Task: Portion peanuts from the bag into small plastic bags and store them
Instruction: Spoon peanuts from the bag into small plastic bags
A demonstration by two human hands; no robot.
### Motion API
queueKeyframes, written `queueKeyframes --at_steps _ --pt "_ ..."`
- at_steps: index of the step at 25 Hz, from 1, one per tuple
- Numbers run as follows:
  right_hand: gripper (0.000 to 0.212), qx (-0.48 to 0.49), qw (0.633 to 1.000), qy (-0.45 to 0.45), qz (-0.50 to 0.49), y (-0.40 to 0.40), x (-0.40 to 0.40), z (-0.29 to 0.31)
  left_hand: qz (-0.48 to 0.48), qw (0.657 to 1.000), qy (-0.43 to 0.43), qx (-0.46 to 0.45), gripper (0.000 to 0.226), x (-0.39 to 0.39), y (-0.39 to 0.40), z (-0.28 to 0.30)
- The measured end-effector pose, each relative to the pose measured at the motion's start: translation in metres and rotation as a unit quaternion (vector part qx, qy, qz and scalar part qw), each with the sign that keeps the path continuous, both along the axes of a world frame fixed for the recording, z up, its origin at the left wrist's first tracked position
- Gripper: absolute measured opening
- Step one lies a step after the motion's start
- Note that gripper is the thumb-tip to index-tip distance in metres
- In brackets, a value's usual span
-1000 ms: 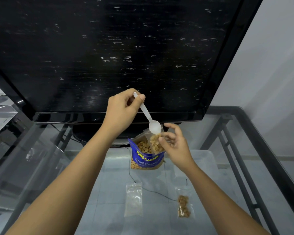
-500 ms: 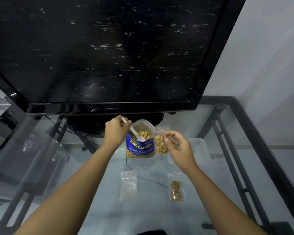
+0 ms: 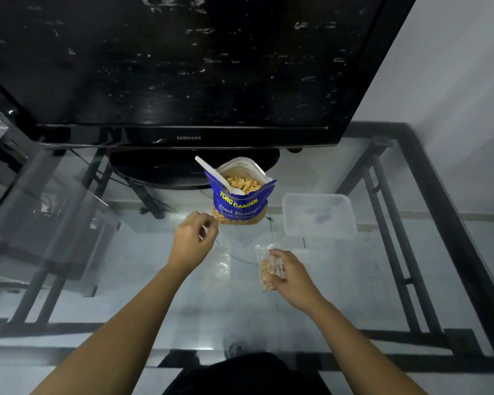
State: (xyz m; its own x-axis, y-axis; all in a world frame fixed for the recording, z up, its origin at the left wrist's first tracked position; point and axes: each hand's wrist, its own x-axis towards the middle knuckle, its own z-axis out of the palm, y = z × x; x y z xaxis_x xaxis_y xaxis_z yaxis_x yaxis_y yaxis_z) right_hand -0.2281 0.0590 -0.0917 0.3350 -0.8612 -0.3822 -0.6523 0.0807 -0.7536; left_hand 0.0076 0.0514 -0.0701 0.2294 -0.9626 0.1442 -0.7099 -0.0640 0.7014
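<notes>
The blue peanut bag stands open on the glass table in front of the TV base. A white plastic spoon leans inside it, bowl down in the nuts. My left hand hovers just left of the bag's base, fingers loosely curled and holding nothing. My right hand grips a small clear bag partly filled with peanuts, low over the glass. An empty small bag lies flat between my hands.
A clear plastic container sits to the right of the peanut bag. A large black TV on its stand fills the back of the glass table. The table's black metal frame runs along the right side and the front.
My left hand left the spoon standing in the peanut bag and drew back toward me. My right hand carried the filled small bag down from the peanut bag's mouth toward the glass.
</notes>
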Motion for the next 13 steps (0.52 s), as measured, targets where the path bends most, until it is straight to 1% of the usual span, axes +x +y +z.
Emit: queueKeyframes --at_steps 1,3,5,7,8,9,10,13 --pt "0.054 0.009 1.000 0.013 0.006 0.002 0.000 -0.003 -0.036 0.998 -0.025 0.038 0.009 0.002 0.005 -0.012" --pt "0.054 0.007 0.999 0.042 0.017 0.004 0.001 -0.004 -0.076 0.987 -0.079 0.116 0.023 0.004 0.012 -0.032" --pt "0.053 -0.028 0.993 0.101 0.053 0.005 0.001 -0.006 -0.094 0.975 -0.126 0.159 0.031 0.005 0.018 -0.044" --pt "0.053 -0.106 0.971 0.192 0.092 0.005 -0.001 -0.007 -0.090 0.972 -0.145 0.160 0.032 0.004 0.020 -0.047" --pt "0.051 -0.140 0.959 0.228 0.095 0.005 -0.002 -0.008 -0.082 0.973 -0.153 0.152 0.032 0.003 0.019 -0.047" --pt "0.050 -0.158 0.952 0.246 0.090 0.005 -0.004 -0.009 -0.074 0.974 -0.160 0.145 0.032 0.002 0.019 -0.047" --pt "0.049 -0.159 0.953 0.246 0.083 0.005 -0.006 -0.010 -0.069 0.974 -0.165 0.135 0.031 0.001 0.018 -0.047" --pt "0.048 -0.118 0.967 0.208 0.089 0.010 -0.013 -0.016 -0.070 0.974 -0.179 0.120 0.025 0.000 0.019 -0.049"
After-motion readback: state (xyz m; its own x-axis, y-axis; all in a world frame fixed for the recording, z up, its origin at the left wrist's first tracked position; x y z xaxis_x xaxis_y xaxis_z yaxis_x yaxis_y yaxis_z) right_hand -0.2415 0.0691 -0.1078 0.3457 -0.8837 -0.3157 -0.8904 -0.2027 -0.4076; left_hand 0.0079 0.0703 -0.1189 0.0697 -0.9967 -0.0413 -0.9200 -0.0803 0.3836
